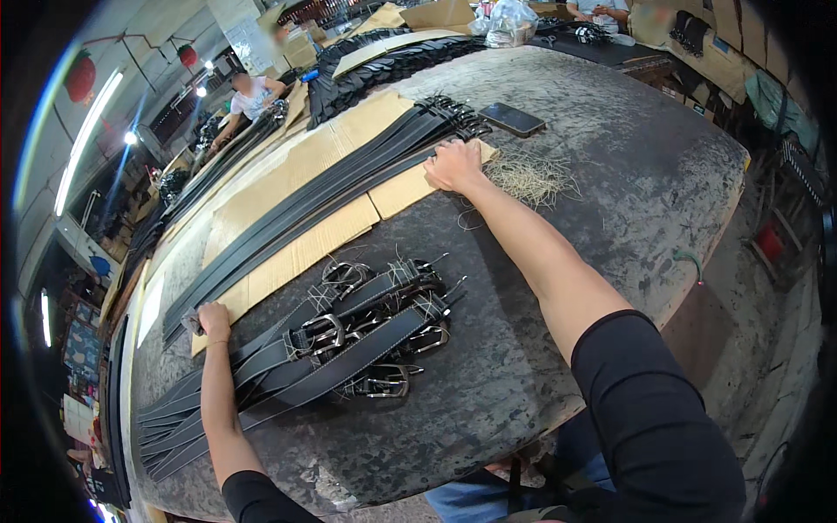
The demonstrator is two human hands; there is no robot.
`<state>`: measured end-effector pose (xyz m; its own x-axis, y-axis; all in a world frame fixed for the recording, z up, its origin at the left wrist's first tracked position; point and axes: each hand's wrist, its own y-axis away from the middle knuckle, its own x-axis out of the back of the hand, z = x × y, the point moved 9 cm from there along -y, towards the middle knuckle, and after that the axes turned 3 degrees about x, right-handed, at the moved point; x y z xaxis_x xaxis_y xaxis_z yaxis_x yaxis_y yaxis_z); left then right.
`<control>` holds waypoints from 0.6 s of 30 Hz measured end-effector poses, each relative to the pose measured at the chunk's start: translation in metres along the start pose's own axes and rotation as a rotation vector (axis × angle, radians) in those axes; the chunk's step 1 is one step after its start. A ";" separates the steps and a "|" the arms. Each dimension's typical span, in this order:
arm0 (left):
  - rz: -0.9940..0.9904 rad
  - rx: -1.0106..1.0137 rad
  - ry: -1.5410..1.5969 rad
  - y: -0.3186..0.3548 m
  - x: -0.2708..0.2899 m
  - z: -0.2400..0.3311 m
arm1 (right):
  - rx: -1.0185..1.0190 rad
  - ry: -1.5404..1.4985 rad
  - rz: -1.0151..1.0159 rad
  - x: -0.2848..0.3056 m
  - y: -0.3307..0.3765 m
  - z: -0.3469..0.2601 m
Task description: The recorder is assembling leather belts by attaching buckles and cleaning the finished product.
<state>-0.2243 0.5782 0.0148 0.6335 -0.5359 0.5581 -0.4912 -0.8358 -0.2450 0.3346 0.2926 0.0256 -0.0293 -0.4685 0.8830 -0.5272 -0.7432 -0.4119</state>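
A black leather belt (349, 190) lies stretched along the near side of a row of belts, on cardboard. My right hand (455, 166) is closed at its far right end, where the fingers cover the end. At the belt's other end, my left hand (214, 321) is closed on a crumpled grey cloth (192, 322), pressed down near the strap tips. Beyond the belt lies a bundle of black belts (331, 170) with buckles at the right end. Nearer to me, a pile of black belts (296, 370) with silver buckles is tied with thin string.
A heap of loose pale string (530, 178) lies right of my right hand, and a black phone (513, 120) lies beyond it. Cardboard sheets (270, 200) cover part of the dark worn table (628, 218). Another person (253, 100) works at the far left.
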 end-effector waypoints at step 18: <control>0.947 0.257 0.765 0.121 0.269 -0.086 | -0.058 -0.223 -0.236 -0.024 -0.022 0.039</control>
<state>-0.1641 0.3431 0.2034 -0.4590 -0.8058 0.3742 -0.3789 -0.2033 -0.9028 0.3798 0.3015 0.0042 0.2830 -0.3843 0.8788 -0.5450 -0.8184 -0.1824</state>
